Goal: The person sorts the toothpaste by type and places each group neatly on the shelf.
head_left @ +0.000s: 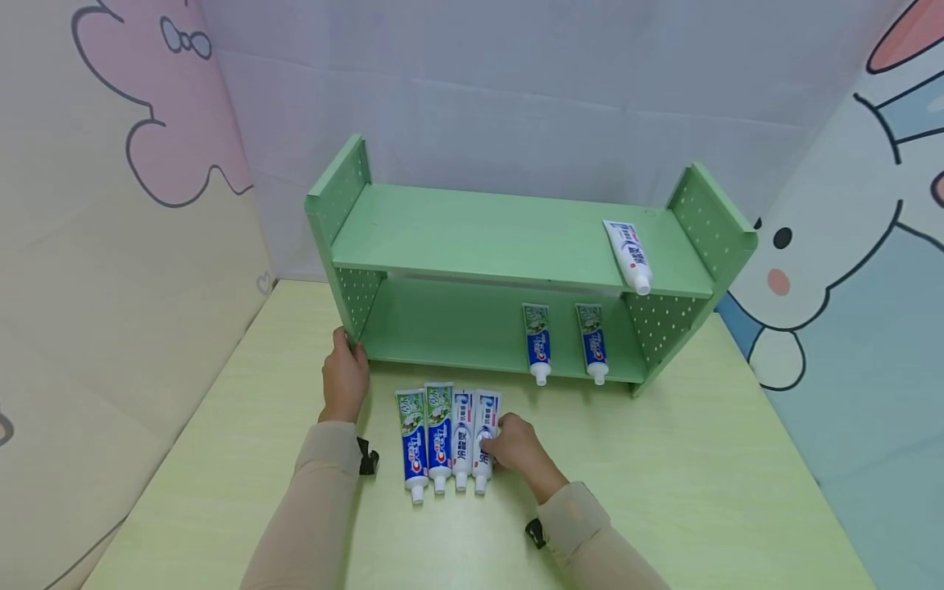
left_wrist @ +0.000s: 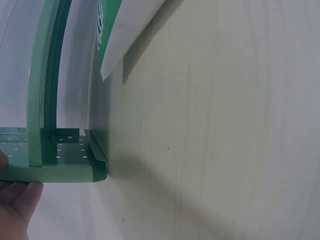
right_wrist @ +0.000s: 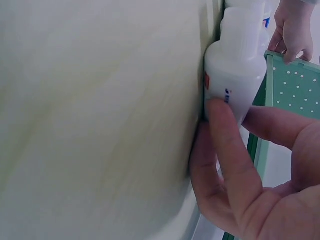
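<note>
A pale yellow-green, wood-grained bench (head_left: 708, 492) is filling the lower middle of the frame. A creased lavender-grey cloth (head_left: 501, 106) is hanging across the top. A pink cartoon shape (head_left: 173, 152) with a pale-blue bow (head_left: 186, 40) is showing at upper left; a white cartoon animal (head_left: 829, 209) with a pink cheek (head_left: 778, 283) is occupying the right edge.

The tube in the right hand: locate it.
In the head view, the white tube lies rightmost of four on the table, in front of the green shelf, between another white tube and the right hand.
</note>
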A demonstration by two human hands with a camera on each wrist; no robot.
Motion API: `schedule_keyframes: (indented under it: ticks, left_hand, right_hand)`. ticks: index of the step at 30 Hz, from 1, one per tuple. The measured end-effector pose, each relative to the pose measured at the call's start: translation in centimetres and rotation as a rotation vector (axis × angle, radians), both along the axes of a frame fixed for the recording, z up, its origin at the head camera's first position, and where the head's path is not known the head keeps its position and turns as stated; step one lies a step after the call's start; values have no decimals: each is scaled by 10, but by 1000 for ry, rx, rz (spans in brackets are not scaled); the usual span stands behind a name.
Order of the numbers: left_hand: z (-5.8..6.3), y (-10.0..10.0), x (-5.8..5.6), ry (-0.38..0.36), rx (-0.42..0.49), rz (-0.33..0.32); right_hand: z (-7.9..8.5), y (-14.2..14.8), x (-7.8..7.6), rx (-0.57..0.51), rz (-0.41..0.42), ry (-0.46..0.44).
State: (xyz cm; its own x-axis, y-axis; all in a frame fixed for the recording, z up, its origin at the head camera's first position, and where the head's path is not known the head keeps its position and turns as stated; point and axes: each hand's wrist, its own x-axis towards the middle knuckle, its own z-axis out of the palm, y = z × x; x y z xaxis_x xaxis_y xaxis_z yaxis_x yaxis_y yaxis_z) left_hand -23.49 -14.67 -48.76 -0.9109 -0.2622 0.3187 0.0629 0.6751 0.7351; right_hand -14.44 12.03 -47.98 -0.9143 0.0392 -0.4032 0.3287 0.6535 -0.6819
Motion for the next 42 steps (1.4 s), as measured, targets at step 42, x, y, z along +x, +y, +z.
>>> schedule_keyframes:
  ticks: [42]
  left_hand:
    - [2, 2, 1, -13, 17, 1]
  right_hand:
    - [-4, 3, -1, 6, 8, 56]
